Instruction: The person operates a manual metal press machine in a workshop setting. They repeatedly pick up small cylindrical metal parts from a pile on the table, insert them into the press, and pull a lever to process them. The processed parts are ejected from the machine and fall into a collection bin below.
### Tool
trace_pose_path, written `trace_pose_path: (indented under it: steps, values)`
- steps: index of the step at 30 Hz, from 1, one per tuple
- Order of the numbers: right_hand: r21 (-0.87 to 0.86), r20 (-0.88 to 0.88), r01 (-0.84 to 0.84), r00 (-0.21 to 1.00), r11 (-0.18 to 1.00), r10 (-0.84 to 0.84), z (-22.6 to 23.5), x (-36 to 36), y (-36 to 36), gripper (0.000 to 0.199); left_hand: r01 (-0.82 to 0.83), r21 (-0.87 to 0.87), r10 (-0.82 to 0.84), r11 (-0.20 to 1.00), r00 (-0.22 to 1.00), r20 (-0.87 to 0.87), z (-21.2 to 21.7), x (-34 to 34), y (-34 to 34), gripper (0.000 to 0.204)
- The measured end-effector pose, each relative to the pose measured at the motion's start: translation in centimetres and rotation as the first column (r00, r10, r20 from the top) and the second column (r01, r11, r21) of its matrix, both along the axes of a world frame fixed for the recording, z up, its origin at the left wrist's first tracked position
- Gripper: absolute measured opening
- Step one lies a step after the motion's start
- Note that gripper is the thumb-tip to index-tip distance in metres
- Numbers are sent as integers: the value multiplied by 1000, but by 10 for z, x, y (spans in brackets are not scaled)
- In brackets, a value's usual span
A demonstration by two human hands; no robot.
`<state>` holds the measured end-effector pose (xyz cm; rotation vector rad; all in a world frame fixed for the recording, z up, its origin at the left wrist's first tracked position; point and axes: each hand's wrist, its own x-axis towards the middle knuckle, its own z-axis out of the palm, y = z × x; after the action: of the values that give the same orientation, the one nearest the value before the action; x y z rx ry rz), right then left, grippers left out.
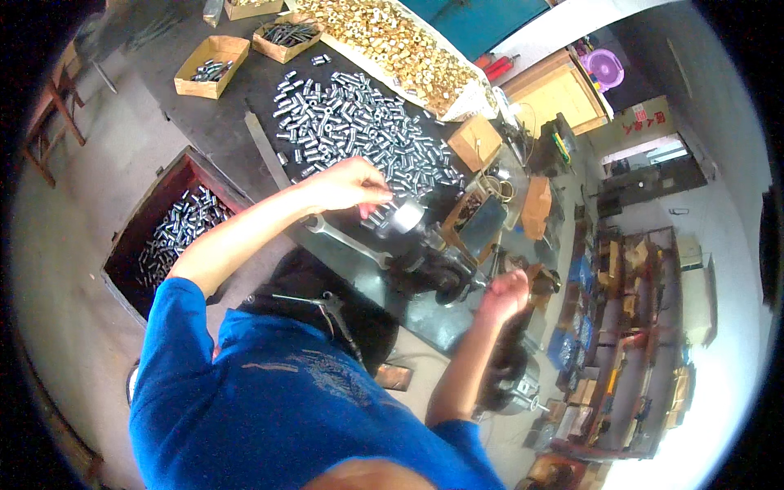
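Note:
My left hand (351, 186) reaches over the bench to the shiny round metal head (406, 216) of a small dark bench machine (445, 273). Its fingers are pinched together beside that head; what they hold, if anything, is hidden. To the right of the machine, my right hand (510, 292) is closed in a fist at the end of a metal lever (480, 280). Beyond my left hand spreads a heap of small silver metal cylinders (359, 122). An open-ended wrench (349, 242) lies on the bench below my left forearm.
Brass pieces (384, 41) cover a white sheet at the back. Small cardboard boxes (211, 67) with metal parts stand at the back left. A dark bin (122, 260) of silver cylinders stands left of me. Shelving (633, 327) lines the right wall. A long metal bar (265, 147) lies near the bench edge.

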<state>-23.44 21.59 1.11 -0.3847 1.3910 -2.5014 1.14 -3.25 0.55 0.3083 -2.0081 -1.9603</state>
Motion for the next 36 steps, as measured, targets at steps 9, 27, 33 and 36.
trace_pose_path:
  steps: [9, 27, 33, 36]
  values:
    - [42, 210, -93, 974, 995, 82, -68, 47, 60, 15, 6, 77, -5, 997, 1000, -12, 0, 2, -4, 17]
    - [-180, -188, -184, 971, 966, 149, -14, 39, 46, 19, -296, -790, 787, 537, 512, 344, -85, 219, -21, 13]
    - [-62, 89, -80, 992, 995, 85, -83, 55, 68, 16, -369, -698, 611, 614, 782, 124, -46, 122, 12, 14]
    - [-51, 162, 39, 986, 998, -30, -107, 44, 57, 16, -245, -724, 345, 644, 939, -10, -47, 40, 30, 14]
